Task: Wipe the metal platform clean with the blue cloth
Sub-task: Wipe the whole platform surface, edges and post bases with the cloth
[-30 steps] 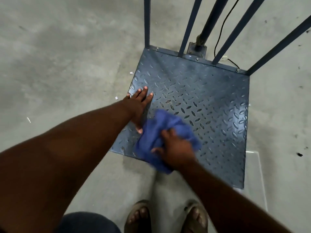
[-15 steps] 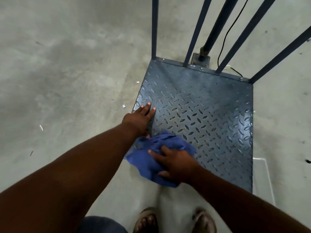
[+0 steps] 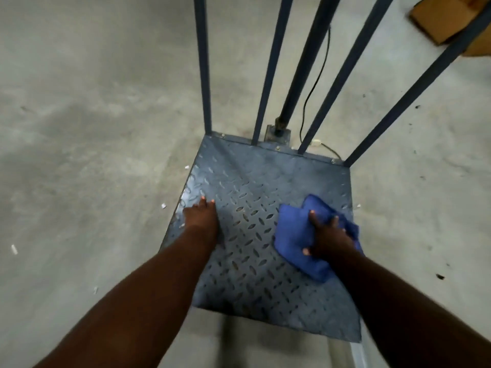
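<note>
The blue-grey metal platform (image 3: pixel 255 197) with a diamond-tread surface lies on the concrete floor in the middle of the head view. A crumpled blue cloth (image 3: pixel 295 235) sits near its right edge. My right hand (image 3: pixel 328 236) presses down on the cloth, fingers spread over it and the thumb curled at its near side. At the platform's left edge my left hand (image 3: pixel 203 217) rests flat on the tread plate with straight fingers, holding nothing.
Several dark blue bars (image 3: pixel 203 65) and a black post (image 3: pixel 305 65) rise from the platform's far edge, with a black cable (image 3: pixel 316 78) behind. A cardboard box (image 3: pixel 449 19) lies at the far right. Small white scraps (image 3: pixel 13 249) dot the floor.
My right hand has swept the cloth from the platform's near left corner across to its right edge. The left hand stays braced at the left edge. The camera has tilted up; my feet have left view.
</note>
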